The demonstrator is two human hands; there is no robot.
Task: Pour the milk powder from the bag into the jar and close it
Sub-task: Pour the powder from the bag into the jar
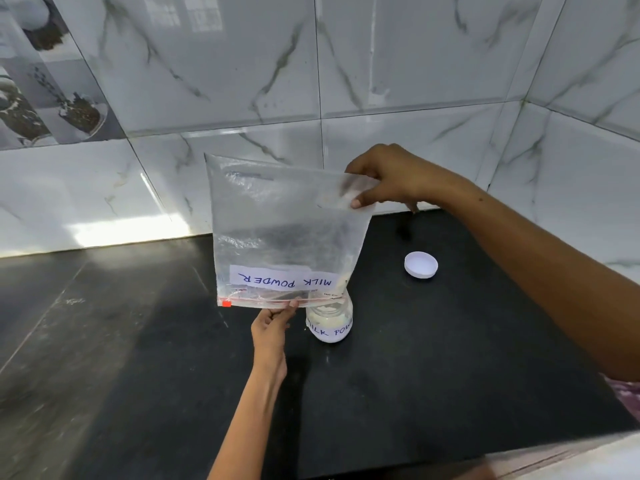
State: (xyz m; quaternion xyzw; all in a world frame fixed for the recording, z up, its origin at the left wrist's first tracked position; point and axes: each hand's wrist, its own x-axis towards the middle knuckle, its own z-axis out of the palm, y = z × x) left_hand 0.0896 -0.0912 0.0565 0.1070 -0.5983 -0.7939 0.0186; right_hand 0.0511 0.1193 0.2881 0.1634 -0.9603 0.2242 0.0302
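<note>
While the clear zip-seal plastic bag hangs upside down, right hand pinches its top-right corner, left hand pinches the zip edge; mouth corner sits over the small labelled glass jar. Black countertop open left; round white lid far right.

Left hand, arm extended forward, pinched closed with fingers upward. Right hand, raised higher, arm reaching diagonally across, thumb and fingers pinched downward.

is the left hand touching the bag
Touching. The head view shows the left hand pinching the zip edge of the upturned bag between its fingertips, beside the jar.
</note>
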